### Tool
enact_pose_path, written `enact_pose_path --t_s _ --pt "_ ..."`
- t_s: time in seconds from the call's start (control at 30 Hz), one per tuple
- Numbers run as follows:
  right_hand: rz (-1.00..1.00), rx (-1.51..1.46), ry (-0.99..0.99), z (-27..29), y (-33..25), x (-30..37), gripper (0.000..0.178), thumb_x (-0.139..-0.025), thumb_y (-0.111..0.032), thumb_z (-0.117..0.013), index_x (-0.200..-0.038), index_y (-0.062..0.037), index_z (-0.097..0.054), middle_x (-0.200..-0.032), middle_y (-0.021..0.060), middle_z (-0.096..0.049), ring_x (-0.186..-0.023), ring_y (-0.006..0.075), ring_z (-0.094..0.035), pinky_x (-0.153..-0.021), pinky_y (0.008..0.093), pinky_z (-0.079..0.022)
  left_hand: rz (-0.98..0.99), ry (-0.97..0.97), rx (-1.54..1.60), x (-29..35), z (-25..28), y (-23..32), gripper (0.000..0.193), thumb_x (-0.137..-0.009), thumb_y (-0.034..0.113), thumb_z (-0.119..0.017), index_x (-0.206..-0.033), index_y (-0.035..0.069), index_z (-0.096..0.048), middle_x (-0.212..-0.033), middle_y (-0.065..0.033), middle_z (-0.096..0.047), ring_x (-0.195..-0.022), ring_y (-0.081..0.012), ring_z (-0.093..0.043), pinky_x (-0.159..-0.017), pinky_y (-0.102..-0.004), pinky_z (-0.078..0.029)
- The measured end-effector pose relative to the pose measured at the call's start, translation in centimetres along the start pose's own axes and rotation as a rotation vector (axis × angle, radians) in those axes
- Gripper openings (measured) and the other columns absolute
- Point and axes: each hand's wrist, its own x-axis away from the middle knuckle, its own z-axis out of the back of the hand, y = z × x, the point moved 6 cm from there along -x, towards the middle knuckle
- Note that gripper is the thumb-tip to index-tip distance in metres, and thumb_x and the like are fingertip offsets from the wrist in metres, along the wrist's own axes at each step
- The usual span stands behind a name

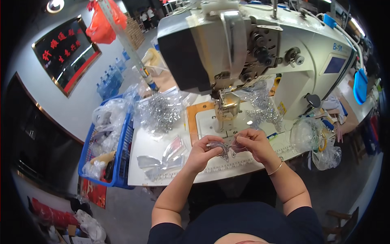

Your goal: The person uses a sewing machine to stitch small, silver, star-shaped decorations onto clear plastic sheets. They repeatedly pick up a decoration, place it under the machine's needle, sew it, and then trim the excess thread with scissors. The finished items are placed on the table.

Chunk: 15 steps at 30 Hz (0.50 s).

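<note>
Close in front of the sewing machine's needle area (225, 106), my two hands work at a small glittery silver piece (225, 154). My left hand (205, 153) pinches one side of it between thumb and fingers. With fingertips closed on the other side, my right hand (256, 147) faces it, a bracelet on its wrist. Whether this is one piece or two touching ones, I cannot tell. A heap of silver glittery pieces (160, 112) lies left of the needle area, and another silver bundle (263, 110) lies behind, under the machine arm. Clear plastic pieces (162, 159) rest left of my left hand.
The large white sewing machine (300, 44) stands over the white table (140, 140), whose front edge carries a ruler strip. Left of it is a blue basket (87, 152) full of plastic bags. At the right edge sit a clear bag (306, 134) and scissors (322, 143).
</note>
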Motion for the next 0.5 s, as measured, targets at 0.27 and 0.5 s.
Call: enact_pose_path --t_s 0.27,0.5 --pt "0.079 -0.036 0.020 -2.0 1.1 0.6 0.016 -0.085 -0.006 -0.059 -0.099 0.0015 -0.060 -0.086 0.0114 -0.065 -0.076 0.0191 -0.065 -0.067 0.0316 -0.055 -0.553 -0.226 0.827 4.1 -2.8 -5.1 0.113 -0.061 0.058 -0.074 -0.143 0.011 -0.012 -0.148 -0.0134 -0.017 -0.134 -0.0295 -0.023 -0.109 -0.0479 -0.021" --pt "0.041 -0.012 -0.045 -3.6 2.3 -1.4 0.018 -0.085 -0.010 -0.060 -0.099 0.0010 -0.061 -0.087 0.0085 -0.066 -0.079 0.0150 -0.064 -0.065 0.0275 -0.054 -0.626 0.241 0.749 2.7 -2.6 -2.9 0.058 -0.083 0.005 -0.060 -0.133 0.010 -0.033 -0.132 -0.0129 -0.042 -0.123 -0.0238 -0.041 -0.103 -0.0409 -0.033"
